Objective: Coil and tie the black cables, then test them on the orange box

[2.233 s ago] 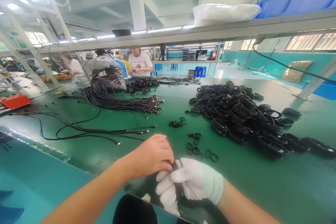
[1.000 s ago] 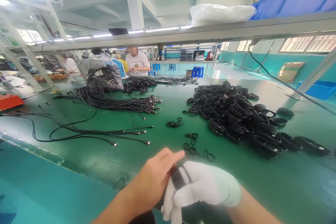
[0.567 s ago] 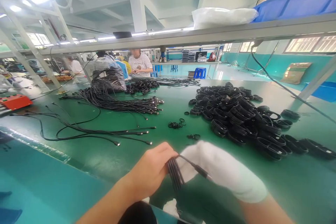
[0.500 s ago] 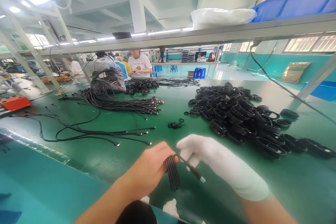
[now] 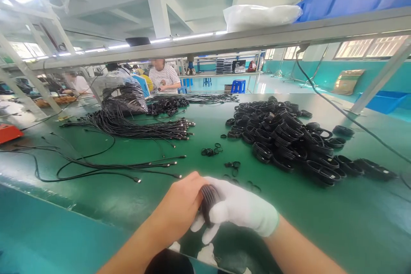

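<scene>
A coiled black cable (image 5: 210, 199) is held between both hands above the near edge of the green table. My bare left hand (image 5: 186, 199) is closed around the coil's left side. My right hand (image 5: 236, 205), in a white glove, wraps the coil from the right, its thumb in front and other fingers beneath. The cable's plug end is hidden by the glove. Just beyond the hands lie small black rings (image 5: 236, 165), like bands, with another little group of bands (image 5: 210, 151) farther off.
To the right is a large heap of coiled cables (image 5: 282, 132). Uncoiled cables (image 5: 147, 128) lie at the left, near a plastic bag (image 5: 123, 98) of black cables. A shelf beam (image 5: 205, 38) crosses overhead, and a person (image 5: 163, 77) sits across the table.
My gloved right hand has moved left and closed on the coil, covering the loose plug end. More small bands show on the table where the glove was. The view has shifted slightly.
</scene>
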`<state>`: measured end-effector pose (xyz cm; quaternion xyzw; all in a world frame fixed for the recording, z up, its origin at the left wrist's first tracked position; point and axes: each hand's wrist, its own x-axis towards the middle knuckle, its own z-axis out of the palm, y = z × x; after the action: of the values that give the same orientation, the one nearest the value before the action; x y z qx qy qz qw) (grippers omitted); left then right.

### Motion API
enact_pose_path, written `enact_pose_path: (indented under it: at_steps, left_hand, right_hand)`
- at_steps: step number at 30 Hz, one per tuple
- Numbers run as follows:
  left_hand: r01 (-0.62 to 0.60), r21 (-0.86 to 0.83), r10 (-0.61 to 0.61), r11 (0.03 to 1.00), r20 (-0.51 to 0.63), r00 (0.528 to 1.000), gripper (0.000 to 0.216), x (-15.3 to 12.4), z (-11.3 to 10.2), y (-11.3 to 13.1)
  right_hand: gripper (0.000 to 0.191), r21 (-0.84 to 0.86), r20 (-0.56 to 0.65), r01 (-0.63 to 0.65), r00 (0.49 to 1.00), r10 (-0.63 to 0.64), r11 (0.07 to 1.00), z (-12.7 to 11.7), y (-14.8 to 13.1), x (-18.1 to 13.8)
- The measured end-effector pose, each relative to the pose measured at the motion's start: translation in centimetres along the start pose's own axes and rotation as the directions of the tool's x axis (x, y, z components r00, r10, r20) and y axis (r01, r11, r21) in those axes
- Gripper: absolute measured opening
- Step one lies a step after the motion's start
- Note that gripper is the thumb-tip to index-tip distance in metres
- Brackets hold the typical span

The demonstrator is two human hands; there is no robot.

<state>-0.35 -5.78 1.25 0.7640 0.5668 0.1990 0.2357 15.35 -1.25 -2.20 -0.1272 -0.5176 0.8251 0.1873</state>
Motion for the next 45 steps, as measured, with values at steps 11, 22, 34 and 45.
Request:
enact_pose_path:
  at_steps: [11,22,34,45]
  left_hand:
    - [0.254,-0.281,-0.284,0.926,-0.071,0.956,0.019,0.9,-0.1,-0.5]
    - [0.35,-0.083,-0.354,0.933,-0.051,0.934,0.008,2.0,1.5,-1.1]
    - [0.012,0.059,0.006,0.998,-0.304,0.953,0.026,1.4,2.3,-2.7]
    - [0.092,-0.06,-0.105,0.994,-0.274,0.956,0.024,3.3,0.1,-3.7]
  right_hand:
    - [0.033,-0.011,-0.127,0.041,0.991,-0.042,0.999,-0.4,0.6,0.4]
    - [0.035,0.006,-0.145,-0.043,0.988,0.043,0.999,0.0,1.7,1.2]
    - [0.027,0.179,-0.122,-0.074,0.988,0.097,0.981,-1.0,2.7,1.2]
    - [0.031,0.239,-0.258,0.11,0.965,-0.046,0.965,-3.4,1.0,0.0]
